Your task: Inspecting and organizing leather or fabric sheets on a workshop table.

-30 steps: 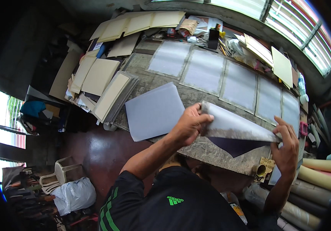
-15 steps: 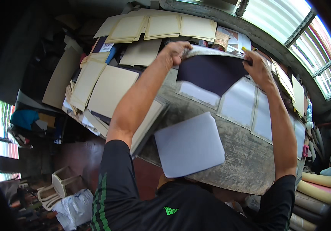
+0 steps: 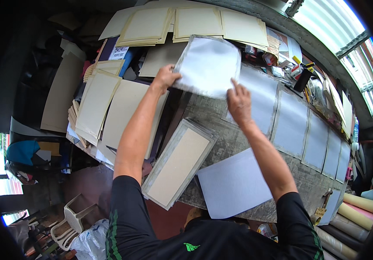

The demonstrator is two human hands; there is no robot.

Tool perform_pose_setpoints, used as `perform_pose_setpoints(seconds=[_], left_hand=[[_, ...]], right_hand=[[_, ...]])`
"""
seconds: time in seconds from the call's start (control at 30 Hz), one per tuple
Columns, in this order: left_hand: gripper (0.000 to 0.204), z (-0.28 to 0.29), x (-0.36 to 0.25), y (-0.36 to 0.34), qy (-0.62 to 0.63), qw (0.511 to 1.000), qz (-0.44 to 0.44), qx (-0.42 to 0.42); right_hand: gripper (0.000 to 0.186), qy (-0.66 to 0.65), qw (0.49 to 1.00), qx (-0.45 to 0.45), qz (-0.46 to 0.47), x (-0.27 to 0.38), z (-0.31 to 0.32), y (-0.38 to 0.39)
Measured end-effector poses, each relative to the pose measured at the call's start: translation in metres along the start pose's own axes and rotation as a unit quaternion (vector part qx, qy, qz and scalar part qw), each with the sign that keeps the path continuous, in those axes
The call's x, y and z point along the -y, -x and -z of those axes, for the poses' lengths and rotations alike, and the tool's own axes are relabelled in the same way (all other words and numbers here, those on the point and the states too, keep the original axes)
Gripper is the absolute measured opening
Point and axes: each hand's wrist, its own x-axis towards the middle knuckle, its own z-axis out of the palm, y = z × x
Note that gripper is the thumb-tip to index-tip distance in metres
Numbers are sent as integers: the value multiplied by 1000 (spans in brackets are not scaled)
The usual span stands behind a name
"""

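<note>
A white sheet with a grimy border (image 3: 208,63) is held over the table's far part. My left hand (image 3: 164,80) grips its lower left corner, thumb along the edge. My right hand (image 3: 239,97) has its fingers closed at the lower right corner. A row of similar sheets (image 3: 290,123) lies on the worn worktable (image 3: 203,138), running off to the right. Nearer me rest a loose white sheet (image 3: 232,182) and, to its left, a long stack with a cream board on top (image 3: 177,164).
Cream boards (image 3: 195,21) are piled along the back and left. Tools and a black cylinder (image 3: 303,80) sit at the back right. A plastic chair (image 3: 73,216) stands on the floor (image 3: 86,186) lower left. Rolls of material (image 3: 355,216) lie at the right.
The held sheet has moved from the right front of the table to the far middle. Its dark underside, seen half a second ago, is hidden, and its white face now shows flat.
</note>
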Motion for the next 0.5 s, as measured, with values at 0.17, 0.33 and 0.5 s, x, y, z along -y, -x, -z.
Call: perform_pose_setpoints(seconds=[0.17,0.33,0.5], left_hand=[[48,10,92,-3,-127,991,-4,-48],[47,0,97,-6,-108,991,-21,-80],[48,-9,84,2,-170,981,-37,-84]], right_hand=[[14,-4,995,104,-8,27,-66,45],[14,-3,994,112,-8,29,-59,54],[11,10,988,148,-29,32,-59,61]])
